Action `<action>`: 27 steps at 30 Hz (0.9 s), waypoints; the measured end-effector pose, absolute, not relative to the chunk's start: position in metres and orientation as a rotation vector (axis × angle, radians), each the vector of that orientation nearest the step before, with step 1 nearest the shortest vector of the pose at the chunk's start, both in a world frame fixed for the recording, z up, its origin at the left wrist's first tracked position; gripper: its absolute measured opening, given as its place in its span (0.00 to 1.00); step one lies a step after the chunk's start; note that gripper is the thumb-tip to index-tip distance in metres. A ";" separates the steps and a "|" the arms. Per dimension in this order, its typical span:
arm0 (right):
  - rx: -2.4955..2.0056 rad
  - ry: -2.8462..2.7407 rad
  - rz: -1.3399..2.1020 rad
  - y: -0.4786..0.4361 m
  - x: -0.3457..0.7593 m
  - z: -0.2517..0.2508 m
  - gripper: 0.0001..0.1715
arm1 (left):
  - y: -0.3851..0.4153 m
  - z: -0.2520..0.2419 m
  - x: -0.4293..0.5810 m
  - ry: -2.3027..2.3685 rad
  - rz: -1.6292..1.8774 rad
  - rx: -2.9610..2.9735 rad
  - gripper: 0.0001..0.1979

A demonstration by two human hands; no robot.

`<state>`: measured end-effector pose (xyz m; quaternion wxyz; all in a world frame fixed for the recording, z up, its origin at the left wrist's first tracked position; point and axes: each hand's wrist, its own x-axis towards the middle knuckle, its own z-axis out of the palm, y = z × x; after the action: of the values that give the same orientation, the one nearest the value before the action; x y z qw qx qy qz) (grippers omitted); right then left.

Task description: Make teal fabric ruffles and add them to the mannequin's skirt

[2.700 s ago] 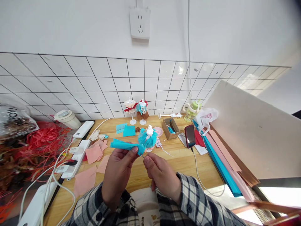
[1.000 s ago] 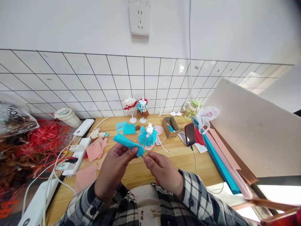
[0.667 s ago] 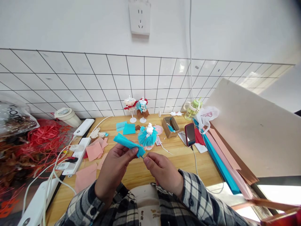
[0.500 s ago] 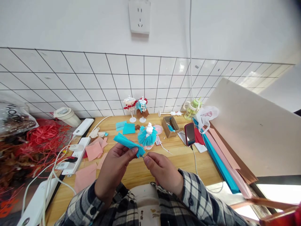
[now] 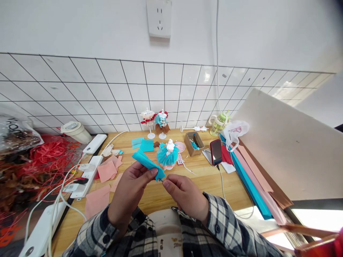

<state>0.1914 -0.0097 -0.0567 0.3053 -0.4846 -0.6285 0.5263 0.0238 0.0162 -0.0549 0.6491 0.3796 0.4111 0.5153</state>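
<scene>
My left hand (image 5: 135, 185) is closed on a folded strip of turquoise crepe paper (image 5: 146, 162), thumb on top near its lower right end. My right hand (image 5: 184, 192) pinches at that frayed end; a thin dark tip shows between paper and fingers, too small to name. Just beyond the paper stands a small white dress form (image 5: 170, 146) wearing a ruffled turquoise paper skirt (image 5: 164, 156). Two more decorated dress forms, one cream and red (image 5: 148, 119), one turquoise and brown (image 5: 162, 121), stand by the wall. Turquoise paper squares (image 5: 147, 145) lie left of the skirted form.
Pink paper pieces (image 5: 98, 201) and power strips (image 5: 87, 178) with cables are on the left. A small cardboard box (image 5: 194, 144), a phone (image 5: 216, 152) and a green-lidded bottle (image 5: 219, 125) stand to the right. Long paper rolls (image 5: 249, 182) lie along the right edge.
The turquoise paper has tilted slightly, its upper left end shifting a little right. My right hand has moved slightly down and left, staying at the frayed end.
</scene>
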 end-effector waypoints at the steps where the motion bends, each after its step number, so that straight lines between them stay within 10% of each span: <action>1: -1.279 -1.668 1.394 -0.010 0.191 -0.057 0.22 | 0.016 -0.054 0.024 0.937 1.172 0.860 0.08; 27: -1.327 -1.568 1.388 -0.015 0.187 -0.061 0.23 | 0.011 -0.052 0.035 0.946 1.247 0.722 0.09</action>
<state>0.1875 -0.0149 -0.0611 0.3254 -0.5061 -0.5981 0.5294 0.0354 0.0115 -0.0519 0.6510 0.3180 0.4165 0.5491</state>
